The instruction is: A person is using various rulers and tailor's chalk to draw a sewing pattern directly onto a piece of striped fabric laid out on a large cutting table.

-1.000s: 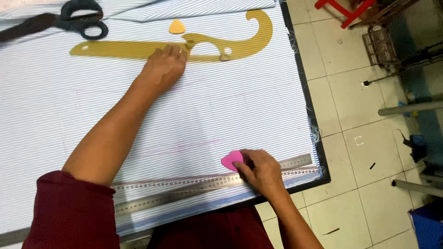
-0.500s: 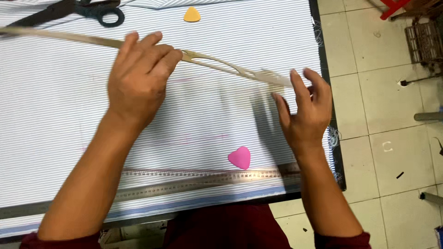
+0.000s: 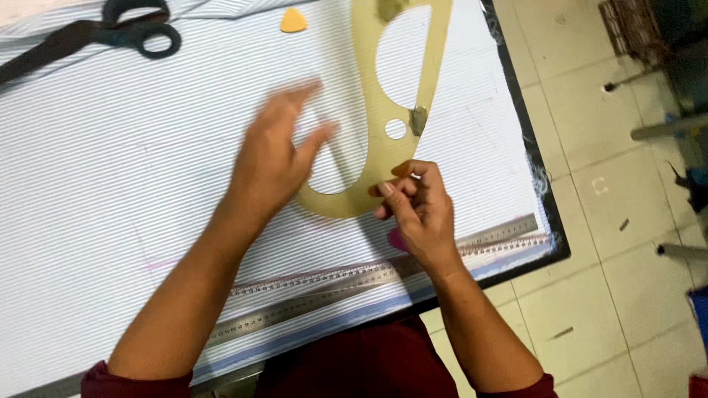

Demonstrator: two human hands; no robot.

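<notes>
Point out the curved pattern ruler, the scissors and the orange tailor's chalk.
curved pattern ruler (image 3: 366,110), head view, on its long left limb.
scissors (image 3: 140,31), head view, on the black handle loops.
orange tailor's chalk (image 3: 293,21), head view, at its middle.

Two bare forearms, no watch, rings or gloves visible. Left hand motion-blurred, fingers soft-edged. Right hand sharp, short plain nails. Dark maroon sleeves pushed up near both elbows, edges bunched. Same maroon cloth covers the torso at the bottom edge. Plain fabric; no print or buttons visible.
</notes>
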